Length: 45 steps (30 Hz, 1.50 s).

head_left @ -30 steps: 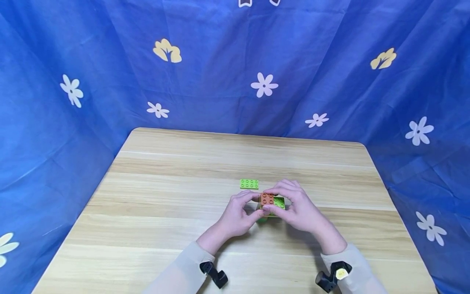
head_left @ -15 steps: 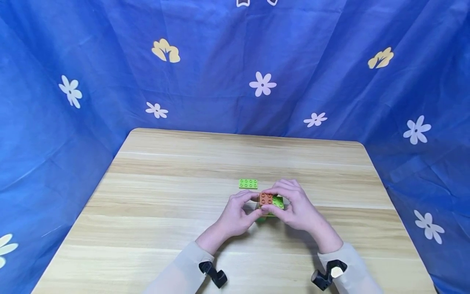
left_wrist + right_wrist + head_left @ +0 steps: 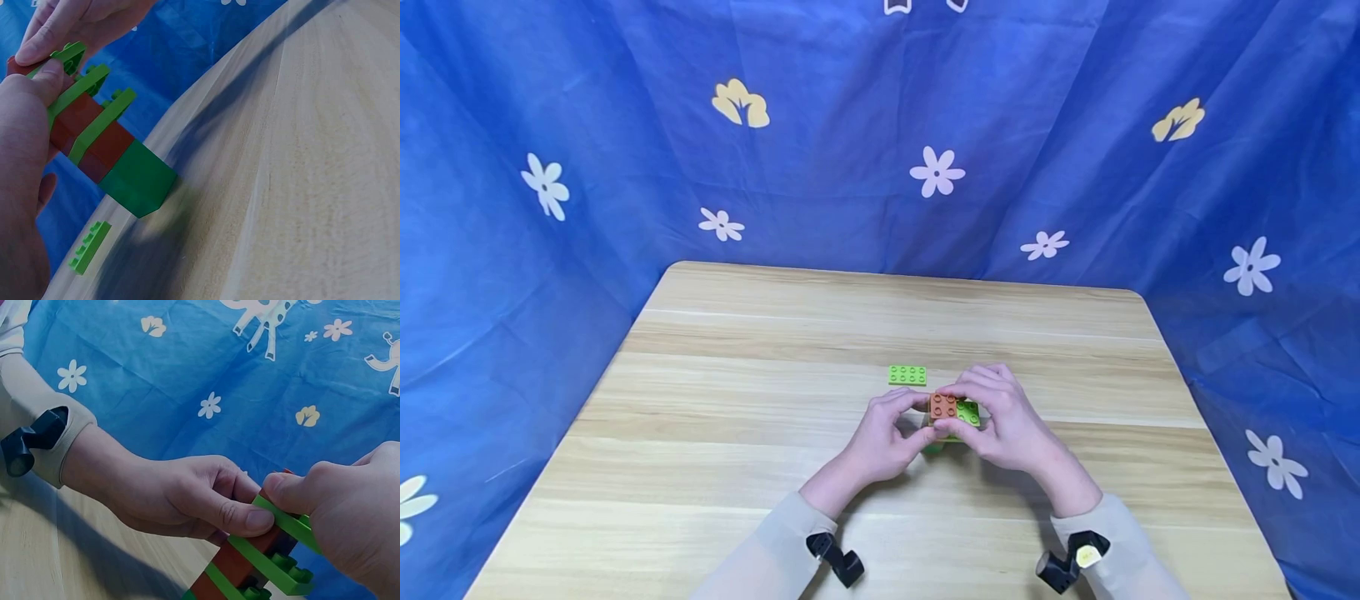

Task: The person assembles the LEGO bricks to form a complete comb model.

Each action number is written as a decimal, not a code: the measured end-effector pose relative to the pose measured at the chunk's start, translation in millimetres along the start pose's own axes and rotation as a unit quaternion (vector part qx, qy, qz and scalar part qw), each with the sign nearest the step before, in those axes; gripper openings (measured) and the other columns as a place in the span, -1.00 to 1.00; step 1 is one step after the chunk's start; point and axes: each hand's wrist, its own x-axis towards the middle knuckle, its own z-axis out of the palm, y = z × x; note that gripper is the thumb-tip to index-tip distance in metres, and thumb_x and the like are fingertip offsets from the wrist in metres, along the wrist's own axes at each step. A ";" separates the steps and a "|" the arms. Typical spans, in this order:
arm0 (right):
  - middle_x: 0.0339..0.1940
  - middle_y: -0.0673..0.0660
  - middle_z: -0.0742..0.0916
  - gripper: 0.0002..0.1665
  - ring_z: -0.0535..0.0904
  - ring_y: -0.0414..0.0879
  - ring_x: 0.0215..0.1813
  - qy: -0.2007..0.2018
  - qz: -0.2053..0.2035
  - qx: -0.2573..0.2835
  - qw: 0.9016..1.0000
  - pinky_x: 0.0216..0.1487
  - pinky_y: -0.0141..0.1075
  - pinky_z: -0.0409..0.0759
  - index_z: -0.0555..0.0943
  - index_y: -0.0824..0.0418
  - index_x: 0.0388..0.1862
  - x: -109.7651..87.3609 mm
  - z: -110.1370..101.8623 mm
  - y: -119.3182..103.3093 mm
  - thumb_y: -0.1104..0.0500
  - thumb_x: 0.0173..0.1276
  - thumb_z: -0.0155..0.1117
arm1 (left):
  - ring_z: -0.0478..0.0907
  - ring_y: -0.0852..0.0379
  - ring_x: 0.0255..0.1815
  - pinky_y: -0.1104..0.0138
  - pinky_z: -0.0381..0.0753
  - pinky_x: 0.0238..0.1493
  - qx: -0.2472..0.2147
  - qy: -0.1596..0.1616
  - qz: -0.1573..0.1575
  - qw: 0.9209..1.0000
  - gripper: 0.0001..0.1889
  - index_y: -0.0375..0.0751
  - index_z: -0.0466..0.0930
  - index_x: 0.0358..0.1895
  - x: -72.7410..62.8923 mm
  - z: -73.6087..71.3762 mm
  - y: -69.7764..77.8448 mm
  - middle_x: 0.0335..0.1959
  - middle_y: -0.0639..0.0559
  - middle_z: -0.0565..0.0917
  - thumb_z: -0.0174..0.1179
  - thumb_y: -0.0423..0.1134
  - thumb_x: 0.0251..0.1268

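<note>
A tower of toy building bricks stands upright on the table between my hands. Its base is a dark green brick (image 3: 139,180); above it, brown bricks (image 3: 106,150) alternate with lime green plates (image 3: 103,125) that stick out to one side. My left hand (image 3: 883,437) grips the upper part of the tower between thumb and fingers. At the very top, my right hand (image 3: 1013,417) pinches an orange-brown brick (image 3: 943,406) with four-sided studded top, thumb at the near side and fingers at the far side. The fingers hide part of the upper layers.
A loose lime green plate (image 3: 907,375) lies studs up on the wooden table (image 3: 737,400), just beyond the tower. Blue cloth (image 3: 835,167) with flower prints hangs behind the table and along both sides. Black wrist cameras (image 3: 835,560) sit on both sleeves.
Both hands keep their hold on the tower in nearly the same place. The whole head view has shifted very slightly; the loose plate stays where it was on the table.
</note>
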 end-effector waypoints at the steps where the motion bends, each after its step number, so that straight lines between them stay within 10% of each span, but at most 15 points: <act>1: -0.19 -0.15 0.75 -0.59 0.61 -0.18 -0.11 -0.003 0.005 -0.002 1.000 0.07 -0.05 0.40 0.76 0.12 0.06 -0.1 -0.1 -0.9 -0.04 0.32 0.58 | 0.66 0.13 0.18 0.17 0.58 0.30 0.001 -0.001 -0.001 1.000 -0.60 -0.22 0.71 0.17 -0.2 -0.1 0.1 0.09 0.06 0.78 0.50 -0.21 0.31; 22: 0.13 -0.12 0.75 -0.45 0.62 -0.12 0.15 -0.018 0.092 0.031 0.995 0.27 -0.04 0.37 0.69 0.10 0.27 -13.8 -1.2 -8.0 0.11 0.32 0.60 | 0.66 0.13 0.18 0.19 0.58 0.29 0.004 0.002 0.005 1.000 -0.62 -0.20 0.73 0.14 0.7 0.3 1.9 0.08 0.06 0.78 0.51 -0.17 0.33; 45: 0.09 -0.15 0.75 -0.44 0.63 -0.13 0.13 -0.011 0.092 0.045 0.995 0.25 -0.08 0.36 0.70 0.10 0.24 -19.6 0.0 -2.7 0.11 0.27 0.64 | 0.66 0.15 0.19 0.17 0.60 0.27 0.008 0.004 0.002 1.000 -0.62 -0.16 0.73 0.14 -0.3 0.5 0.3 0.09 0.11 0.78 0.50 -0.11 0.33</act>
